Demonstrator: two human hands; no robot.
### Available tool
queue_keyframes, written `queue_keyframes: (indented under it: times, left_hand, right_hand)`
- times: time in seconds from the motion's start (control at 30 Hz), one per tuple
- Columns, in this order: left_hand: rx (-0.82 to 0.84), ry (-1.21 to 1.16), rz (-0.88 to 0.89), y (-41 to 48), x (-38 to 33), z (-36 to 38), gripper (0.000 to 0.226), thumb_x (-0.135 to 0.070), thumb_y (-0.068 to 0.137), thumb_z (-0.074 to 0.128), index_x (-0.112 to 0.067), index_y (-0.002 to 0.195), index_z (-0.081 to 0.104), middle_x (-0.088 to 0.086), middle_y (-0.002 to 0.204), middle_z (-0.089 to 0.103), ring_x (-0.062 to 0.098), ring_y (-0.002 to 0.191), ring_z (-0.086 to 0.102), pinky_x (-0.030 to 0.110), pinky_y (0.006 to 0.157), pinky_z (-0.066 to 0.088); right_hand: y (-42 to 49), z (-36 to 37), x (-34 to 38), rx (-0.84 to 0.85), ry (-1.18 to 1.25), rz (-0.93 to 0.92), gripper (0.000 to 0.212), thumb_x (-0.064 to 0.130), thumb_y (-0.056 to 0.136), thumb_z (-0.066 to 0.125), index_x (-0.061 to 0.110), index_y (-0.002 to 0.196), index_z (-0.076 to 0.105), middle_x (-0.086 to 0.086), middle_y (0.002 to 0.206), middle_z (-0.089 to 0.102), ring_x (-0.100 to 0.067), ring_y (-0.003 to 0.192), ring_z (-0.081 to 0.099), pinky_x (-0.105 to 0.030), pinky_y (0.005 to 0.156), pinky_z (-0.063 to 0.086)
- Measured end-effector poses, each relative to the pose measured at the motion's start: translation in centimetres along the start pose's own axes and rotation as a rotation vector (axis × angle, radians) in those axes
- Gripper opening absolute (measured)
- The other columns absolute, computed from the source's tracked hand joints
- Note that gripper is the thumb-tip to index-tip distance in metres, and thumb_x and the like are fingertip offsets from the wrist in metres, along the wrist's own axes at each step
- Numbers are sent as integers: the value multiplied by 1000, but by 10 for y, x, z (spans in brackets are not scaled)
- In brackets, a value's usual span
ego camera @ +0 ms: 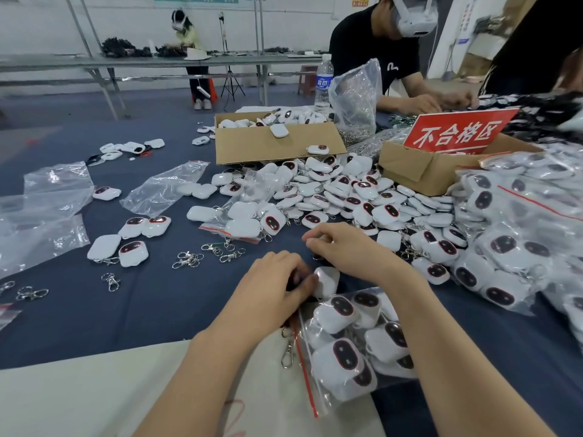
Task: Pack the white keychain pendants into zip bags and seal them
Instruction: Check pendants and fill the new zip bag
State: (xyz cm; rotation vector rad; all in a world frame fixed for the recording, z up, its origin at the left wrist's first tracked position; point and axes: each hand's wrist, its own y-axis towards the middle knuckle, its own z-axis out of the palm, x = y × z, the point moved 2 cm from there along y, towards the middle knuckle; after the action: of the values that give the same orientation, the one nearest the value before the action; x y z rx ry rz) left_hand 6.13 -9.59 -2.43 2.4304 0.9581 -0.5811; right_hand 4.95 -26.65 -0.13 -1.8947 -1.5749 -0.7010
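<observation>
A clear zip bag (pixel 353 351) with a red seal strip lies in front of me, filled with several white pendants with dark oval faces. My left hand (pixel 277 291) grips the bag's mouth and touches a white pendant (pixel 328 280) at the opening. My right hand (pixel 344 247) hovers just above and behind that pendant, fingers curled, pinching something small that I cannot make out. A metal clasp (pixel 287 351) hangs out of the bag's mouth. A big heap of loose pendants (pixel 331 190) lies beyond my hands.
Empty zip bags (pixel 164 187) and loose clasps (pixel 189 260) lie at left. Two cardboard boxes (pixel 277 143) (pixel 419 171), the right one with a red sign, stand behind the heap. Filled bags (pixel 520 234) pile up at right. A person in black works opposite, beside a water bottle (pixel 324 82).
</observation>
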Motion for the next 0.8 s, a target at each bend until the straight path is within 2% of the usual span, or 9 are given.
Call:
queue_keyframes:
  times: [0.1, 0.2, 0.27, 0.33, 0.4, 0.47, 0.6, 0.73, 0.8]
  left_hand:
    - [28, -23, -17, 1, 1, 2, 30, -58, 94, 53, -38, 114, 62, -14, 94, 54, 6, 93, 46, 28, 85, 41]
    - [104, 143, 18, 6, -2, 8, 50, -71, 87, 53, -43, 128, 59, -15, 100, 48, 6, 94, 39, 27, 85, 32]
    - [134, 116, 9, 7, 0, 9, 45, -66, 87, 61, -43, 125, 58, -18, 104, 47, 5, 95, 38, 29, 90, 33]
    - [98, -69, -47, 6, 3, 8, 30, -53, 87, 68, -45, 113, 55, -21, 102, 54, 0, 96, 44, 29, 91, 39]
    - [-38, -327, -124, 6, 7, 7, 26, -32, 91, 69, -46, 107, 53, -19, 98, 61, 0, 94, 55, 25, 84, 47]
    - [-210, -404, -150, 7, 11, 5, 30, -21, 94, 65, -45, 109, 56, -12, 97, 60, 0, 87, 57, 13, 73, 45]
    - [-329, -304, -163, 13, 14, 4, 32, -22, 96, 66, -35, 124, 60, -14, 105, 48, -16, 94, 51, -1, 77, 36]
    - [-254, -406, -113, 11, 11, 6, 39, -21, 96, 65, -45, 126, 60, -16, 103, 49, -5, 95, 56, 2, 82, 39]
    - [-278, -450, -153, 11, 12, 5, 34, -24, 98, 63, -40, 127, 60, -14, 107, 50, -2, 93, 57, 3, 81, 40]
  right_hand:
    - [0, -3, -1, 44, 29, -25, 17, 27, 102, 51, 34, 107, 66, 13, 91, 69, -3, 93, 63, -26, 88, 48]
    - [0, -7, -6, 29, 116, -11, 21, 24, 104, 48, 35, 100, 66, 11, 89, 72, -2, 81, 64, -22, 76, 47]
    - [-1, -7, -9, 36, 151, -12, 23, 24, 104, 50, 38, 97, 67, 11, 88, 73, 2, 74, 64, -18, 70, 45]
    - [0, -8, -10, 54, 181, -18, 21, 25, 104, 51, 36, 99, 68, 11, 89, 73, 1, 76, 65, -19, 68, 48]
    - [0, -9, -10, 62, 220, -18, 19, 28, 104, 51, 33, 103, 69, 12, 88, 73, -1, 76, 65, -18, 63, 50]
    - [1, -8, -7, 64, 328, -13, 19, 33, 103, 54, 28, 106, 72, 9, 90, 75, -4, 79, 69, -17, 64, 53]
    - [1, 8, 3, 212, 617, -73, 18, 28, 99, 63, 18, 109, 74, -1, 91, 76, -12, 84, 71, -24, 77, 57]
    - [5, 15, -4, 210, 750, -75, 24, 12, 100, 60, 19, 120, 72, -13, 111, 74, -26, 105, 71, -32, 86, 59]
    - [6, 15, -9, 202, 844, -46, 26, 8, 100, 58, 17, 122, 70, -13, 116, 74, -24, 107, 71, -33, 85, 60]
